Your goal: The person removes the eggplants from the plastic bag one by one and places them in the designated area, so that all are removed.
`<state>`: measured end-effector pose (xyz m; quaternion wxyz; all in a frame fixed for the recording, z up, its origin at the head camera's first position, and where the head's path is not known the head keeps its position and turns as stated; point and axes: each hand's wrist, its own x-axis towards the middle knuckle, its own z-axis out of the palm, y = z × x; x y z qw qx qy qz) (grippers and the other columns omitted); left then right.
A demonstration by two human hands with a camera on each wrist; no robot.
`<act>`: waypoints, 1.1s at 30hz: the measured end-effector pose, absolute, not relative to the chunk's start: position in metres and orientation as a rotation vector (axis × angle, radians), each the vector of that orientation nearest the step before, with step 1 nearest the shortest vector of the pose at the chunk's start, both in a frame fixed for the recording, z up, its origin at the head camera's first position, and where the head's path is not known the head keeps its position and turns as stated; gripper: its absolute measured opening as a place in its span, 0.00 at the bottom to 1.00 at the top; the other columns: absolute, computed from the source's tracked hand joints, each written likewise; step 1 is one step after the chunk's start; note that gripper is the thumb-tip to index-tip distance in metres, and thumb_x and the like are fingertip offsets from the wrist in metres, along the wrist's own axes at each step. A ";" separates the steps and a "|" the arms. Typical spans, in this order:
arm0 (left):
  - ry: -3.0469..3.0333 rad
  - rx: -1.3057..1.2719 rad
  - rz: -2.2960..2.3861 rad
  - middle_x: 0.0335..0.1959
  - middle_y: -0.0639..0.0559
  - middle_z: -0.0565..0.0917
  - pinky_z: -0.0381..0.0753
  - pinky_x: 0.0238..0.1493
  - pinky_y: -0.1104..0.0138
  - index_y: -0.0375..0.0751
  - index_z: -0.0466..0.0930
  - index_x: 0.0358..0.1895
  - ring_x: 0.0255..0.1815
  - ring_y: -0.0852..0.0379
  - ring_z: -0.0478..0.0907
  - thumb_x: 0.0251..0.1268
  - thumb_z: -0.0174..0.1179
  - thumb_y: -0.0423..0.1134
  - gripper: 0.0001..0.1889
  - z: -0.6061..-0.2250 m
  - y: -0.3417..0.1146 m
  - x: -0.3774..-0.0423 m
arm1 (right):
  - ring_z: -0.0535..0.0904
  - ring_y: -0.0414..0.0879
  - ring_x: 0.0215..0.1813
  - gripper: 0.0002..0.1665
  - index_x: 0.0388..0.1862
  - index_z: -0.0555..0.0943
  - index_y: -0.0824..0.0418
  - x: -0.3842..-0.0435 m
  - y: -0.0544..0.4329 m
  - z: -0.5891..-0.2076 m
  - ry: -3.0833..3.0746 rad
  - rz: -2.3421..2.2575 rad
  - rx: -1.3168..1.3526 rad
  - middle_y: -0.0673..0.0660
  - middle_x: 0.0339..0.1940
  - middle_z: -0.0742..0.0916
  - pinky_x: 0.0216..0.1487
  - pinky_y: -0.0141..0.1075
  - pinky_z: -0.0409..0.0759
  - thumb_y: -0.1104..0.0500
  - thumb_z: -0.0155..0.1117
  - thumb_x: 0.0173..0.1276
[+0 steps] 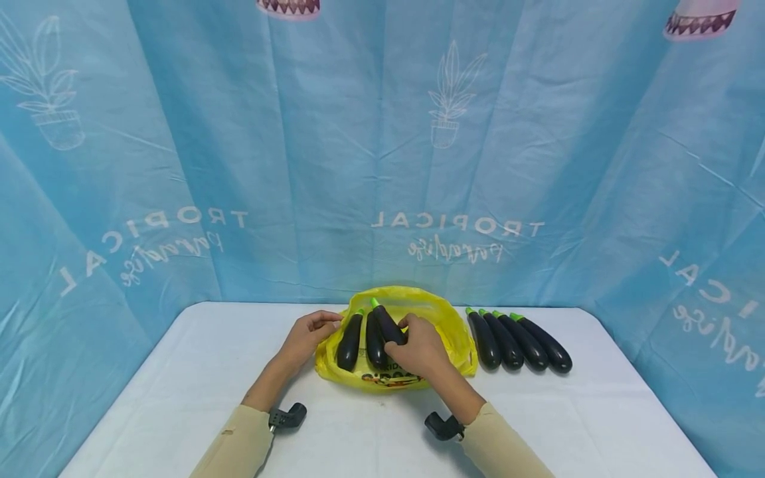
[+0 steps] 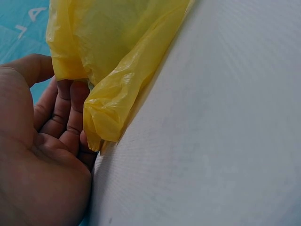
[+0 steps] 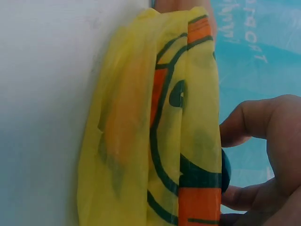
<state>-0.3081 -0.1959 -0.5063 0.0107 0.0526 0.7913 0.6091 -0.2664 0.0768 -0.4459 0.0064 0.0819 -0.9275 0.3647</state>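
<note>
A yellow plastic bag (image 1: 460, 332) lies with its mouth spread wide on the table. Inside it are two dark eggplants, a left one (image 1: 349, 342) and a middle one (image 1: 374, 342), lying side by side. My right hand (image 1: 421, 348) grips a third eggplant (image 1: 387, 322) between thumb and fingers, over the bag's middle; in the right wrist view the bag's printed wall hides most of it. At the bag's left rim is my left hand (image 1: 305, 338). The left wrist view shows its thumb and fingers pinching the bag's edge (image 2: 70, 56).
Several more eggplants (image 1: 522, 342) lie in a row right of the bag, green stems toward the back. A white cloth (image 1: 239, 338) covers the table. Blue printed curtains (image 1: 335, 166) stand behind it and along both sides.
</note>
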 end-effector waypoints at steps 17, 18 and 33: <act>2.473 0.170 1.910 0.52 0.46 0.87 0.81 0.53 0.72 0.41 0.85 0.60 0.53 0.54 0.82 0.78 0.63 0.44 0.16 -0.508 -0.196 -0.309 | 0.76 0.47 0.37 0.29 0.59 0.81 0.59 -0.243 0.094 -0.436 -2.795 1.117 0.304 0.54 0.46 0.83 0.36 0.40 0.78 0.53 0.72 0.59; 2.472 0.170 1.908 0.52 0.46 0.87 0.81 0.53 0.72 0.41 0.85 0.60 0.53 0.54 0.82 0.78 0.63 0.44 0.16 -0.508 -0.196 -0.309 | 0.76 0.47 0.37 0.29 0.59 0.81 0.59 -0.242 0.095 -0.436 -2.794 1.115 0.302 0.55 0.46 0.83 0.36 0.40 0.78 0.53 0.73 0.59; 2.478 0.157 1.893 0.53 0.46 0.87 0.81 0.54 0.71 0.41 0.85 0.60 0.54 0.53 0.82 0.78 0.63 0.44 0.16 -0.506 -0.195 -0.307 | 0.75 0.46 0.36 0.28 0.60 0.81 0.59 -0.227 0.121 -0.431 -2.735 1.115 0.327 0.54 0.43 0.82 0.35 0.40 0.77 0.58 0.71 0.59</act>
